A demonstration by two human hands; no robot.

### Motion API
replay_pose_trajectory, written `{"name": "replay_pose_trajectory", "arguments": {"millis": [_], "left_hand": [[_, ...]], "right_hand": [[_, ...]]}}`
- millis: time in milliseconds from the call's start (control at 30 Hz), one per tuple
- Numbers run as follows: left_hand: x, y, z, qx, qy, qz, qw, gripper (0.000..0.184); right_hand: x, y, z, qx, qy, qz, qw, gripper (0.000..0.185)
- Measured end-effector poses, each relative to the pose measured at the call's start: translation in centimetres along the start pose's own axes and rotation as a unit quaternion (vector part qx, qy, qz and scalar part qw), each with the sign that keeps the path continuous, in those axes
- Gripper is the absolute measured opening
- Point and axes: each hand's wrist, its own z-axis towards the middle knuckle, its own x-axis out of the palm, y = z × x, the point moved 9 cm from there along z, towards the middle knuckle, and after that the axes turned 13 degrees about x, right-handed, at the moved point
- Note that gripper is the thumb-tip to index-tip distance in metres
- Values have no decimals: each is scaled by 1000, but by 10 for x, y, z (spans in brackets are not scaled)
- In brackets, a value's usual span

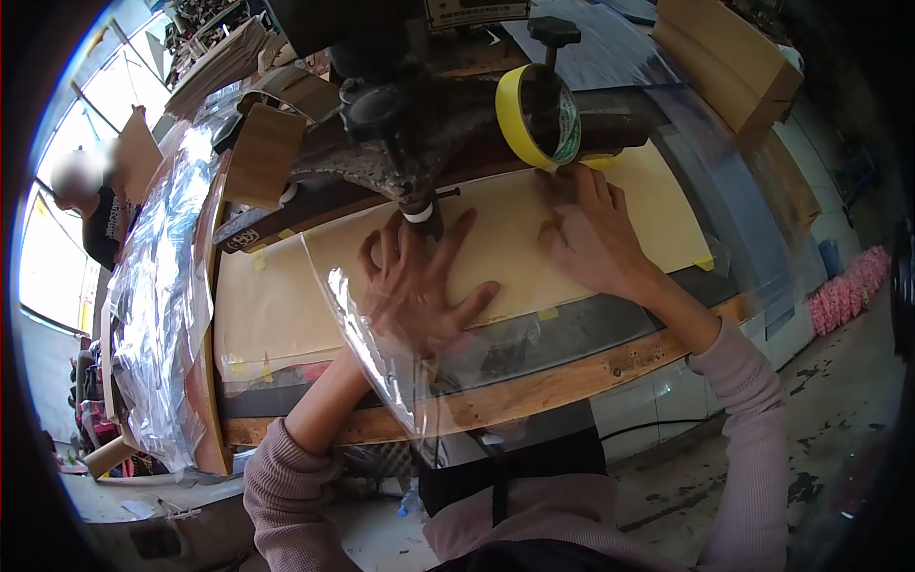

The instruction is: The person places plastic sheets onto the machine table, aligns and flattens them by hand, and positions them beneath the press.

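My left hand (pixel 410 291) lies flat with its fingers spread over a cream-coloured sheet (pixel 276 310), just below the dark machine head (pixel 410 191). A clear plastic sheet (pixel 515 372) overlaps this hand and hangs past the front edge. Whether the palm presses on plastic or on the cream surface is hard to make out. My right hand (pixel 600 234) rests farther right on the cream sheet, thumb and index finger apart, other fingers bent. Its fingertips are close below a roll of yellow tape (pixel 524 119) and partly blurred; I see nothing held in them.
Crumpled clear plastic (pixel 162 305) covers the left side. Cardboard boxes (pixel 729 62) stand at the back right, and a cardboard piece (pixel 265 153) at the left. The wooden table edge (pixel 562 381) runs before me. Another person (pixel 105 214) stands far left. Pink material (pixel 848 291) lies right.
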Motion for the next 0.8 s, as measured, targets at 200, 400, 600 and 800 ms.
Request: {"name": "replay_pose_trajectory", "arguments": {"millis": [200, 400, 600, 800], "left_hand": [[2, 1, -6, -17, 19, -18, 1000, 70], [-32, -12, -72, -38, -18, -88, 995, 71], [-55, 30, -154, -222, -154, -60, 961, 75], [-74, 85, -141, -243, -280, -66, 926, 77]], "right_hand": [[1, -4, -1, 0, 0, 5, 1000, 51], [-8, -9, 2, 13, -13, 114, 993, 35], [-18, -23, 6, 78, -59, 153, 983, 31], [-18, -6, -4, 1, -27, 157, 987, 32]]}}
